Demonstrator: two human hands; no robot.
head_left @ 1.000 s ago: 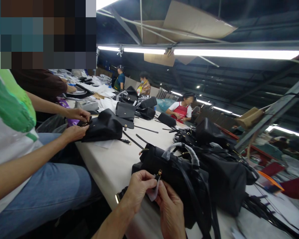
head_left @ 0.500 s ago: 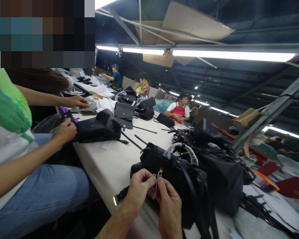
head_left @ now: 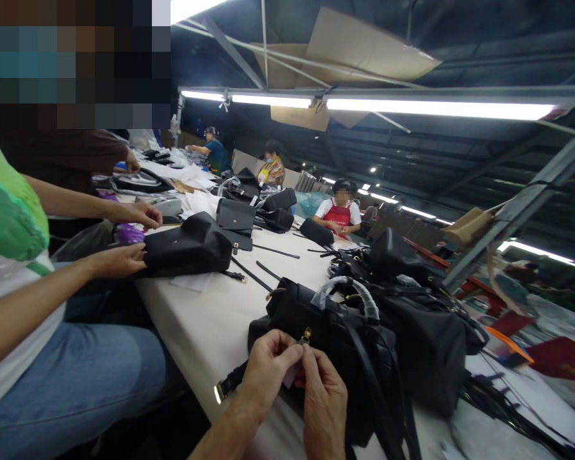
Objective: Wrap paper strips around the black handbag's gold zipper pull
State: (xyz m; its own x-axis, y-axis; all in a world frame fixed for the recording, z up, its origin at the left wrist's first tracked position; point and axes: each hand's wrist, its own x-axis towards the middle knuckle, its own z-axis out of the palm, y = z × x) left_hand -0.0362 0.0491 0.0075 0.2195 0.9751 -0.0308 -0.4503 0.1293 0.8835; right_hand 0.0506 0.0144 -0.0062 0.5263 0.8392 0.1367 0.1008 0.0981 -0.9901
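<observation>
A black handbag (head_left: 335,338) lies on the white table (head_left: 206,319) right in front of me, its handle wrapped in clear plastic. My left hand (head_left: 266,367) and my right hand (head_left: 323,402) meet at the bag's near side. Both pinch a small pale wrapper (head_left: 290,375) around a gold metal fitting (head_left: 306,335) on the bag. A black strap with a gold buckle (head_left: 225,388) hangs off the table edge under my left wrist.
A person in jeans sits at my left, their hands on another black bag (head_left: 189,246). More black bags (head_left: 426,332) pile up to the right. Loose straps (head_left: 268,271), pouches and papers lie further along. Other workers sit at the far end.
My hands have kept working the wrapper at the gold fitting, closing more tightly together. The neighbour's hands have shifted on their bag. The view has drifted slightly left.
</observation>
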